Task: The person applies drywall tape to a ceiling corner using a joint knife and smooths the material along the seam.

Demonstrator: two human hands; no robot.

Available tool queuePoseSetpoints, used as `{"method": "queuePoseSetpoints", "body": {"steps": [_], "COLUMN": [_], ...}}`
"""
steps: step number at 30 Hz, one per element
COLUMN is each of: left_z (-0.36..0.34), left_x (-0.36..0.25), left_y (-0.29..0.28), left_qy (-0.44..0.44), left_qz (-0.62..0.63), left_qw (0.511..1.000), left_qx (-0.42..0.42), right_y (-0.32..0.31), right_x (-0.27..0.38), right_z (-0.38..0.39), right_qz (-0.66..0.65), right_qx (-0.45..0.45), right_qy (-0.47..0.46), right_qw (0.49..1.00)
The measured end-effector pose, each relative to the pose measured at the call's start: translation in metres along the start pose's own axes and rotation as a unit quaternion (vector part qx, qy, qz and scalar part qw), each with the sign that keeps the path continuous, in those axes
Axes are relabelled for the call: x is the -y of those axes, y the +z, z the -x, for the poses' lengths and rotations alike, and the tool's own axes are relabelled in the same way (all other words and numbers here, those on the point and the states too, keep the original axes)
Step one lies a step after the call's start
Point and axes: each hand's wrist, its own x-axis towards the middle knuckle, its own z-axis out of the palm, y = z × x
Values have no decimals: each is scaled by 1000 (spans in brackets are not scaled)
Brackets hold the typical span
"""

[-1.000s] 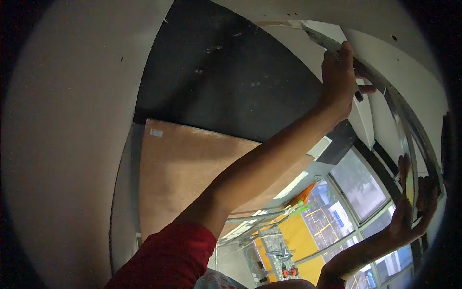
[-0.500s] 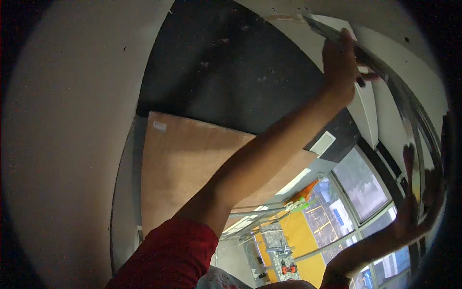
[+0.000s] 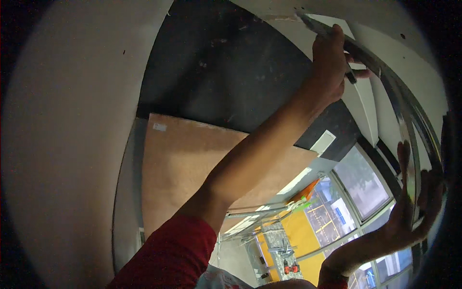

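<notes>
Overhead at the upper right, my left hand (image 3: 328,62) is closed on a long silvery metal strip (image 3: 365,57), along with a slim dark object (image 3: 351,75) too small to identify. My right hand (image 3: 411,209) grips the lower end of the metal strips at the right, fingers curled around them. Two lengths of metal run side by side there, partly hidden by my fingers. The upper tip of the strip meets or lies close against the pale ceiling surface (image 3: 284,12).
A dark panel (image 3: 211,72) and plywood board (image 3: 183,154) fill the middle. A pale wall surface (image 3: 62,144) is at the left. Windows (image 3: 358,178), a yellow area (image 3: 301,231), metal framing and an orange-black power tool (image 3: 288,267) are lower right.
Both hands have moved slightly upward, my left hand also a little to the left, still on the metal. The background has shifted slightly upward.
</notes>
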Motion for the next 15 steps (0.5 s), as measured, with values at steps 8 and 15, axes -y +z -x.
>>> {"method": "queuePoseSetpoints", "body": {"steps": [8, 15], "left_z": [-24, -10], "left_x": [6, 1], "left_y": [-13, -11], "left_qy": [26, 7], "left_qz": [0, 9], "left_qw": [999, 1000], "left_qx": [-45, -8], "right_y": [14, 4], "right_x": [-35, -20], "right_z": [3, 14], "right_qz": [-115, -96], "right_qx": [26, 18], "right_qy": [63, 76], "right_qw": [991, 992]}}
